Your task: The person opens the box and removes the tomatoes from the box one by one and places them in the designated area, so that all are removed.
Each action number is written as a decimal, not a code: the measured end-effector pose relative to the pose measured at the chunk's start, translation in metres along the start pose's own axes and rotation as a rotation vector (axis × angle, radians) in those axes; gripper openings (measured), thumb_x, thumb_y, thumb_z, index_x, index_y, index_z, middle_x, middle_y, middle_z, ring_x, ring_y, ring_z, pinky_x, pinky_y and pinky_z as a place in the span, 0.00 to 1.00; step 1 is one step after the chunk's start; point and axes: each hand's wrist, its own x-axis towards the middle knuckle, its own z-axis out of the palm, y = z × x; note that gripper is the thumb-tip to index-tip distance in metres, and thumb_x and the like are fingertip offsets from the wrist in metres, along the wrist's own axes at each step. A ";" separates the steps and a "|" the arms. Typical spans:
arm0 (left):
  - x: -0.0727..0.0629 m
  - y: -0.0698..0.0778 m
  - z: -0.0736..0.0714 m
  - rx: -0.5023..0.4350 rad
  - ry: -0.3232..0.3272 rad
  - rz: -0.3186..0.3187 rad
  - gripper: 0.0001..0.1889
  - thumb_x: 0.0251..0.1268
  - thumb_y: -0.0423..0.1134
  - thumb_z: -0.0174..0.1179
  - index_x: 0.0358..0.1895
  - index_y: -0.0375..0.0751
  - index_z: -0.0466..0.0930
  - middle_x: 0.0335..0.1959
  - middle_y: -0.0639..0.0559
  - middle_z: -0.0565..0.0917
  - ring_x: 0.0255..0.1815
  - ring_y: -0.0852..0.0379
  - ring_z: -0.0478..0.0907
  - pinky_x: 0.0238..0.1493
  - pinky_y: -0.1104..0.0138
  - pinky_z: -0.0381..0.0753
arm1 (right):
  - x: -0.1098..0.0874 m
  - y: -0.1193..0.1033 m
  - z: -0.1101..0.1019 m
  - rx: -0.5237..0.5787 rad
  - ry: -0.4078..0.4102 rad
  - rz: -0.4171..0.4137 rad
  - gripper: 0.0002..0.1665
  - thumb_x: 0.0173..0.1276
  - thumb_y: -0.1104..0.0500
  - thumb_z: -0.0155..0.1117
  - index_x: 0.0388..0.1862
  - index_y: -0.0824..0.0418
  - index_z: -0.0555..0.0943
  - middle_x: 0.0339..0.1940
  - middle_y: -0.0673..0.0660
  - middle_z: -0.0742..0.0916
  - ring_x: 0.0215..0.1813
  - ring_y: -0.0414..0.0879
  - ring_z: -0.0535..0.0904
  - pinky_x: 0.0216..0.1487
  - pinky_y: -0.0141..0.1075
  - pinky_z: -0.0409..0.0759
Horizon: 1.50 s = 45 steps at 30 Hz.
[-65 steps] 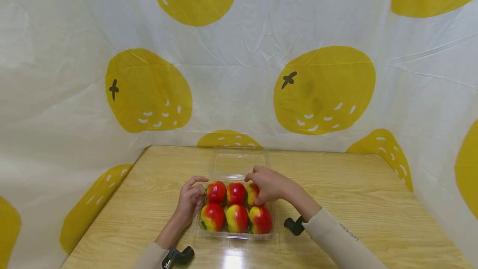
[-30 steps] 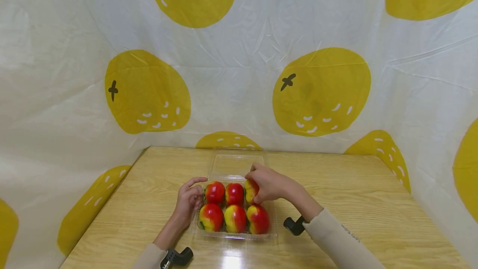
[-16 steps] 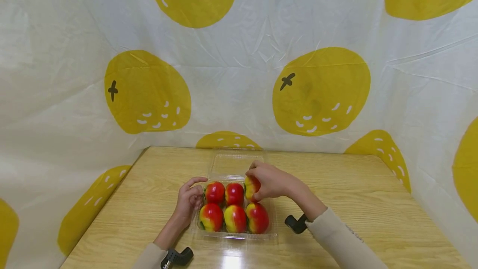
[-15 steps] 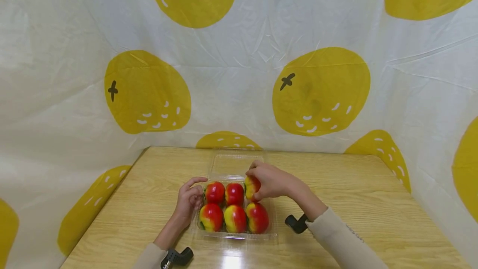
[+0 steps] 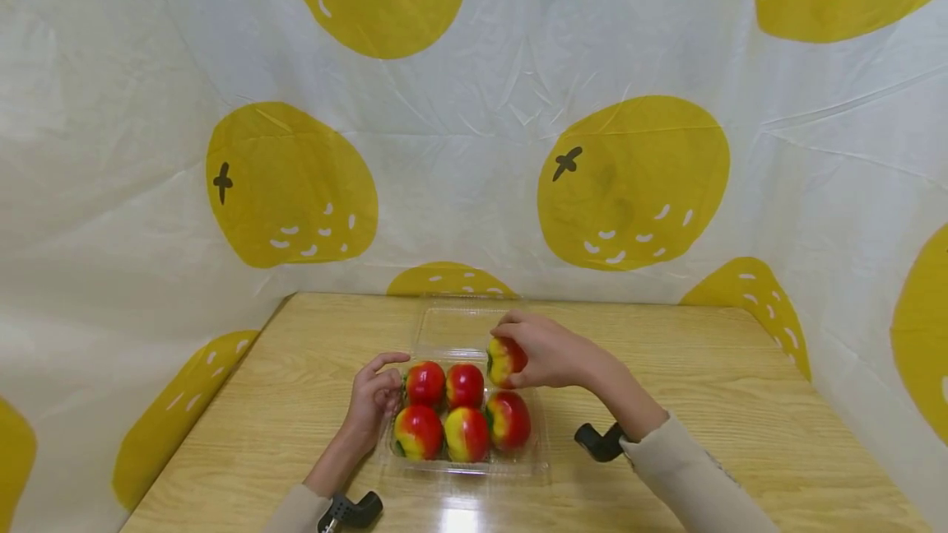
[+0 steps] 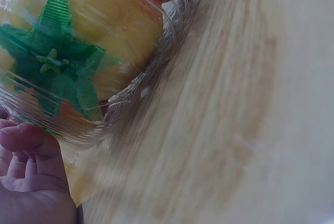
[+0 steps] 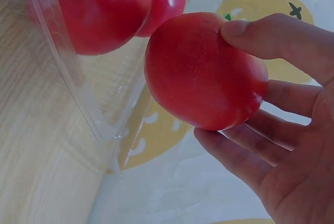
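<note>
My right hand grips a red-and-yellow artificial fruit between thumb and fingers, raised at the back right corner of a clear plastic clamshell box. In the right wrist view that fruit shows its red side, held up beyond the box wall. Several similar fruits sit inside in two rows, among them the front middle fruit. My left hand holds the box at its back left, fingers curled by the wall. A fruit with green cloth leaves shows through the plastic in the left wrist view.
The box's clear lid lies folded back toward the far edge of the wooden table. Behind and on both sides hangs a white cloth printed with yellow fruit shapes. Black wrist devices sit at both cuffs.
My right hand has lifted the back right fruit up and slightly away from me, turning it so more of its yellow side shows. The front right fruit has shifted slightly backward. My left hand stays put.
</note>
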 end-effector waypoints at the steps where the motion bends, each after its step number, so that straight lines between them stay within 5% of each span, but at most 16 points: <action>1: 0.000 0.000 0.000 -0.001 0.000 0.000 0.16 0.72 0.27 0.42 0.55 0.39 0.75 0.16 0.60 0.71 0.13 0.67 0.65 0.17 0.76 0.70 | -0.001 0.000 -0.001 0.001 0.006 0.000 0.36 0.54 0.57 0.80 0.60 0.69 0.81 0.57 0.60 0.83 0.56 0.54 0.81 0.60 0.48 0.82; 15: -0.002 -0.003 0.001 -0.006 0.005 0.000 0.16 0.70 0.26 0.44 0.57 0.30 0.72 0.15 0.60 0.71 0.11 0.67 0.65 0.16 0.76 0.69 | -0.023 0.000 -0.007 0.012 0.083 0.033 0.35 0.58 0.57 0.79 0.63 0.66 0.79 0.59 0.59 0.85 0.56 0.52 0.82 0.62 0.49 0.82; 45: 0.000 0.000 0.002 -0.041 0.000 0.004 0.16 0.72 0.25 0.41 0.55 0.37 0.75 0.16 0.61 0.71 0.11 0.68 0.65 0.16 0.76 0.70 | -0.067 0.036 -0.008 0.240 0.298 0.132 0.39 0.57 0.65 0.78 0.68 0.67 0.76 0.62 0.61 0.85 0.54 0.52 0.84 0.55 0.48 0.87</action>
